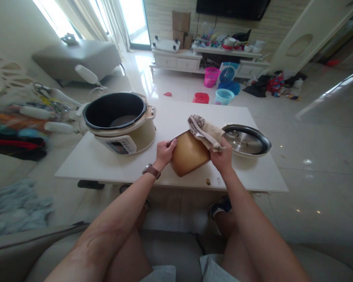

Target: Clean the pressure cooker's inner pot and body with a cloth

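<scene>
My left hand (165, 152), with a watch (151, 170) on its wrist, is closed on the rim of a golden-brown inner pot (190, 154) from a cooker. The pot is tilted on its side above the front of the white table (176, 113), its outside facing me. My right hand (222, 156) grips a beige and brown cloth (206, 131) at the pot's right rim; the cloth drapes over the pot's edge. To the left stands an electric pressure cooker (120, 123) without its lid, dark inside. A round metal lid (247, 143) lies right of my right hand.
Small stickers (208, 181) mark the table's front edge. Beyond the table stand a red bin (200, 98), a pink basket (211, 77) and a light-blue basket (224, 96). White fan-like blades (59, 128) reach near the cooker's left side. Farther back is a cluttered TV cabinet (176, 62).
</scene>
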`<state>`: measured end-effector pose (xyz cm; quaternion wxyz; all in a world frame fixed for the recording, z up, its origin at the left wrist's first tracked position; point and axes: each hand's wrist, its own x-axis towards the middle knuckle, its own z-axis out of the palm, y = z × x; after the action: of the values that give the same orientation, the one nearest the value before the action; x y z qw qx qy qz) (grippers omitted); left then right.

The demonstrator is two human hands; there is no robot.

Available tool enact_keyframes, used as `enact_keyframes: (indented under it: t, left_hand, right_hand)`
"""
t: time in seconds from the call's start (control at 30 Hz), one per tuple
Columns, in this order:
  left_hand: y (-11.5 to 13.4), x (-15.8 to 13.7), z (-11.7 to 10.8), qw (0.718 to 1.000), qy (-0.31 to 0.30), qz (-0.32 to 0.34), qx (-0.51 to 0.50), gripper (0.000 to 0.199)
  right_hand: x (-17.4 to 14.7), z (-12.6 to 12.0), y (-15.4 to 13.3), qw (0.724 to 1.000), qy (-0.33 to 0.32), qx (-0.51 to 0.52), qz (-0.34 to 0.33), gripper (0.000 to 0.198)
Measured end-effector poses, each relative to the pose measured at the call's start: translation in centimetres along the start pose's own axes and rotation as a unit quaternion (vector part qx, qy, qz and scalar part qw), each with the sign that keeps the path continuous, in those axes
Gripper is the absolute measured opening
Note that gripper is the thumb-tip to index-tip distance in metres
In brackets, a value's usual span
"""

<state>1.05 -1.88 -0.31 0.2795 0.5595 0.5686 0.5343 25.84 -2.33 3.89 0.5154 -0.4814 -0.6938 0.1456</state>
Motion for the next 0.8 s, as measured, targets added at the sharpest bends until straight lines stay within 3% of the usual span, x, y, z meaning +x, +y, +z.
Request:
enact_keyframes:
  t: [0.23, 0.4, 0.53, 0.8]
  left_hand:
    - [-2.0, -0.7, -0.2, 1.0, 0.006, -0.02, -0.006, 0.071]
    - [-2.1, -0.2, -0.8, 0.999, -0.041, -0.022, -0.004, 0.071]
    - [-0.5, 0.5, -1.0, 0.997, -0.068, 0.011, -0.028, 0.065]
    - [2.0, 1.4, 0.3, 0.998, -0.051, 0.017, -0.014, 0.068]
  right_hand:
    - [0.6, 0.7, 2.7, 0.986, 0.075, 0.075, 0.127, 0.032]
    - [0.6, 0.8, 4.4, 0.972, 0.109, 0.097, 0.184, 0.034]
    - [0.5, 0.8, 4.5, 0.971, 0.119, 0.093, 0.185, 0.031]
    - [0.3, 0.6, 3.3, 0.984, 0.093, 0.078, 0.132, 0.027]
